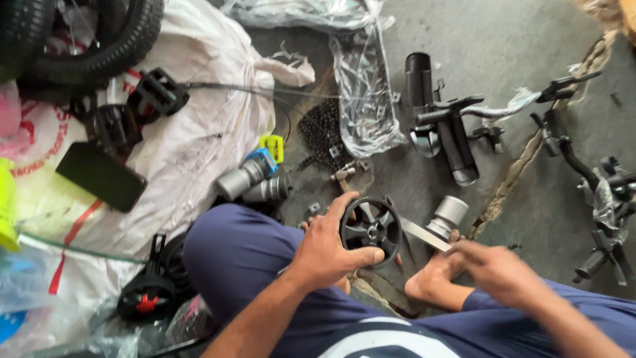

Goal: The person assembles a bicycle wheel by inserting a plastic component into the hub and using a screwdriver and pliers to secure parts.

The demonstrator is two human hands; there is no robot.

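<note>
Black plastic is filling the left hand (326, 248): its fingers and thumb are wrapping around the rim of a small spoked wheel (371, 229), holding it upright just above the person's crossed legs in blue trousers (245, 258). The right hand (493, 268) is pinching the end of a flat metal tool (424, 235), whose other end is pointing toward the wheel; whether it is touching the wheel cannot be told. A bare foot (434, 278) is resting between the hands on the concrete floor (503, 40). Just beyond, a grey cylindrical part (449, 215) is standing near the tool. Farther out, a chain (322, 129), black handlebar grips (457, 142) and pedals (158, 93) are lying about, the pedals on a white sack (199, 139) beside a dark phone (101, 176).
</note>
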